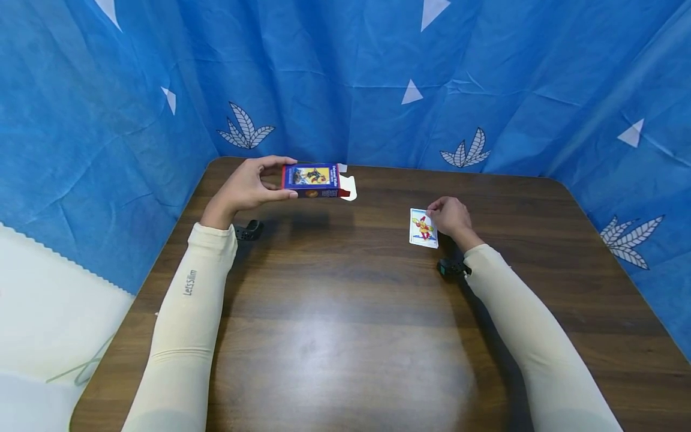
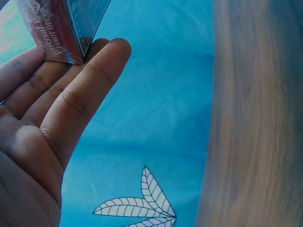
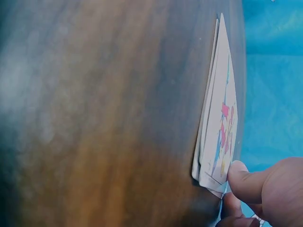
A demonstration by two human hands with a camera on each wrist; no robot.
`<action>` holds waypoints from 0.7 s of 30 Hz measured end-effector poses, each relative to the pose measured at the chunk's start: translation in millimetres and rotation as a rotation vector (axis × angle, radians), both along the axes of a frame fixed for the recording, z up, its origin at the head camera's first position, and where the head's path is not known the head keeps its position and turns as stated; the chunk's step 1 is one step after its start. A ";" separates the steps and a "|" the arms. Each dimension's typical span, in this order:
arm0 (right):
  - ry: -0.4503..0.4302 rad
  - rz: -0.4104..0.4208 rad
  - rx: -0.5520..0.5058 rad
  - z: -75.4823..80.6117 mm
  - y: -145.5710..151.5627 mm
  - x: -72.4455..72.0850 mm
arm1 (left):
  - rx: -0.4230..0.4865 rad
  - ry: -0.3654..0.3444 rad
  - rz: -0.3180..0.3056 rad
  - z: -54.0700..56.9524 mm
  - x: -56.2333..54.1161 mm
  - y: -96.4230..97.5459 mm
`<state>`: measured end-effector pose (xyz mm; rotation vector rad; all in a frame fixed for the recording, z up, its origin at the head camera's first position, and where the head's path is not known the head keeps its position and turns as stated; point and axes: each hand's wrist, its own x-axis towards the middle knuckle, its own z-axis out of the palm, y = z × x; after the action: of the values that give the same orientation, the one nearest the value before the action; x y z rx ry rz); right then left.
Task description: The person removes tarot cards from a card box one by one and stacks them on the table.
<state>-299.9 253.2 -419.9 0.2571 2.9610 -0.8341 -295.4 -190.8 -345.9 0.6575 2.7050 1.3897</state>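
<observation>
My left hand [image 1: 243, 187] grips the closed end of a blue and red tarot card box [image 1: 310, 176], thumb on the near side and fingers on the far side. The box is held above the table, its white end flap [image 1: 349, 187] folded out toward the right. Seen from the left wrist, the box [image 2: 49, 28] rests against the fingers. To the right, my right hand [image 1: 452, 217] pinches a corner of a small stack of tarot cards [image 1: 423, 231]. A red and yellow figure shows on the top card. In the right wrist view, the edges of the cards [image 3: 220, 104] are slightly staggered.
Both hands work over a dark brown wooden table [image 1: 335, 288]. A blue curtain [image 1: 345, 78] with white triangles and leaf prints hangs behind and along the sides. Black straps [image 1: 249, 230] sit at the wrists, below pale sleeves. White cloth [image 1: 48, 312] lies beyond the left edge.
</observation>
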 end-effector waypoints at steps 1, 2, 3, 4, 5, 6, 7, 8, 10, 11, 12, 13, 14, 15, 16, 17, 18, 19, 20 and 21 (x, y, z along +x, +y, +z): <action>0.001 -0.001 0.000 0.1 -0.3 0.3 | 0.000 -0.002 0.000 -0.4 -0.2 0.0; 0.006 -0.001 -0.001 0.3 -0.6 0.6 | 0.001 -0.003 -0.001 -0.8 -0.6 0.0; 0.016 0.000 -0.002 0.8 -1.3 1.0 | 0.000 -0.002 -0.002 -1.2 -1.0 0.0; 0.028 0.003 -0.005 1.9 -2.7 1.6 | -0.001 -0.001 -0.002 -1.4 -1.3 0.0; 0.043 0.008 -0.012 3.7 -5.1 2.3 | 0.001 0.000 -0.004 -1.5 -1.6 0.0; 0.066 0.016 -0.019 6.3 -8.6 3.3 | 0.002 0.001 -0.006 -1.5 -1.9 0.0; 0.094 0.030 -0.028 9.4 -13.0 4.2 | 0.003 0.002 -0.008 -1.2 -2.0 0.0; 0.128 0.048 -0.044 13.2 -18.7 5.5 | 0.003 0.003 -0.010 -0.9 -2.2 -0.2; 0.201 0.098 -0.090 22.6 -33.5 8.5 | 0.003 0.003 -0.011 -0.4 -2.2 -0.7; 0.236 0.125 -0.127 27.8 -42.0 10.1 | 0.001 0.002 -0.011 -0.3 -2.2 -0.9; 0.273 0.151 -0.169 32.6 -50.7 11.5 | -0.001 0.002 -0.012 -0.2 -2.1 -1.1; 0.306 0.182 -0.218 37.5 -59.6 12.8 | -0.002 0.003 -0.012 -0.2 -2.1 -1.3; 0.332 0.210 -0.274 42.5 -68.6 14.2 | -0.002 0.005 -0.012 -0.2 -2.1 -1.5; 0.348 0.236 -0.336 47.5 -77.7 15.7 | -0.002 0.006 -0.012 -0.3 -2.0 -1.7; 0.350 0.255 -0.401 51.9 -86.1 16.9 | -0.002 0.007 -0.013 -0.4 -1.9 -1.9; 0.353 0.279 -0.461 56.2 -94.3 17.6 | 0.000 0.008 -0.014 -0.5 -1.9 -2.0; 0.344 0.295 -0.510 59.5 -101.3 17.6 | 0.003 0.009 -0.015 -0.6 -1.8 -2.0; 0.327 0.308 -0.552 62.7 -107.9 17.8 | 0.006 0.008 -0.017 -0.7 -1.7 -1.9; 0.302 0.311 -0.590 65.3 -113.8 17.5 | 0.011 0.008 -0.020 -0.7 -1.5 -1.8; 0.274 0.310 -0.619 67.4 -119.2 17.1 | 0.014 0.006 -0.023 -0.8 -1.3 -1.6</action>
<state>-282.8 134.0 -352.5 -0.3601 2.6635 -1.7647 -296.7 -192.5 -346.6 0.6933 2.6858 1.4053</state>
